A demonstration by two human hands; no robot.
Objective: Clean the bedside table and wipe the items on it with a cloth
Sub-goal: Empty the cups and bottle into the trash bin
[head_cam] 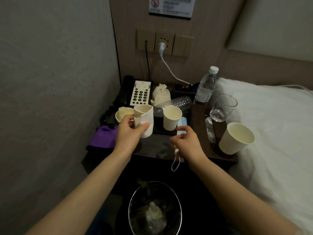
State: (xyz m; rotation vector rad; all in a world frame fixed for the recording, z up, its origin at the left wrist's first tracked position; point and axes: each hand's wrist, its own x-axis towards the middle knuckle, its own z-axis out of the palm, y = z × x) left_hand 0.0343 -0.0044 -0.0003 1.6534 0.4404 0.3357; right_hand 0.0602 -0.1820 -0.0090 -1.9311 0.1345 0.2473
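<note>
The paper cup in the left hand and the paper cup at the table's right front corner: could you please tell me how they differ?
The held paper cup is crushed, its rim folded inward; the corner paper cup keeps a round, open rim. The held cup is off the bedside table, gripped by the left hand; the corner cup rests on the table, leaning toward the bed, untouched. Both are plain off-white paper.

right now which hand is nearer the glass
Right. The right hand, holding a mask, is left of and below the glass; the left hand, holding a crushed cup, is farther left.
</note>
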